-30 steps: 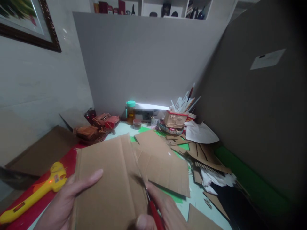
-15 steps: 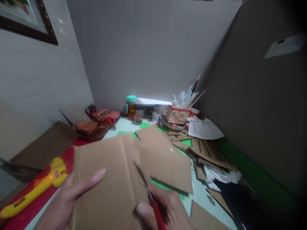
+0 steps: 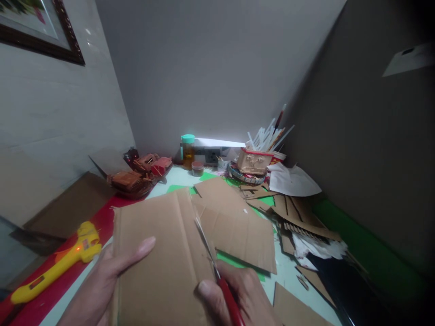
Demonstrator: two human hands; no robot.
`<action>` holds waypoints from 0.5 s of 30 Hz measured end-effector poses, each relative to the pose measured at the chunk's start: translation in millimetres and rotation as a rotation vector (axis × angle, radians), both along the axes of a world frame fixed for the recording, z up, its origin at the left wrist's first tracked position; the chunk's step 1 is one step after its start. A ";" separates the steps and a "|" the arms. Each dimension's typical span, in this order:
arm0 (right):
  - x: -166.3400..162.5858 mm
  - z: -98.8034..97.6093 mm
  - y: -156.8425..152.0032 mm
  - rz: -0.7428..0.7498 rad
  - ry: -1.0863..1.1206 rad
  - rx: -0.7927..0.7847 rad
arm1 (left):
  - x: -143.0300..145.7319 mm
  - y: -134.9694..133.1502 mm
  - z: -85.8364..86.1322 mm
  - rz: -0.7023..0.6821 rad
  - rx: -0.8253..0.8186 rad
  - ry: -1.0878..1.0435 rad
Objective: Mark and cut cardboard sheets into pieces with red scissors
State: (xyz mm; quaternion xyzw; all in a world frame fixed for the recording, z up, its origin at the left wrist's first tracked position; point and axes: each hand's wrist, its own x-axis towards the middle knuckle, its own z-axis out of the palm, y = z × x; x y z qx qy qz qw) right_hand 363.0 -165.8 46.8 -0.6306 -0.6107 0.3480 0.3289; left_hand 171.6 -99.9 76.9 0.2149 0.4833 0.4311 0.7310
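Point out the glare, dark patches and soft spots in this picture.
Head view: a white strip glares at the back; head view: the right panel sinks into shadow, nearly black at the upper corner; head view: the blade catches a pale shine, the cardboard none; head view: the yellow tool bears markings too soft to read.

A pale wall (image 3: 57,113) with a framed picture (image 3: 37,22) fills the upper left, a grey partition (image 3: 210,77) backs the desk (image 3: 178,175), and a shadowed panel (image 3: 353,122) stands right.
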 end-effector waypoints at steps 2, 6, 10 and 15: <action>2.9 4.9 0.0 0.003 -0.003 0.008 | 0.6 -0.8 0.5 -0.028 -0.032 0.009; 8.3 16.0 -3.9 -0.032 -0.023 -0.007 | 1.1 -2.0 -1.5 -0.071 -0.037 0.003; 8.5 17.8 -6.6 -0.010 -0.044 -0.032 | 1.2 -1.3 -5.4 -0.062 0.078 0.054; 3.2 11.7 -4.3 -0.052 0.029 -0.018 | -0.2 0.9 -7.7 -0.056 0.036 0.063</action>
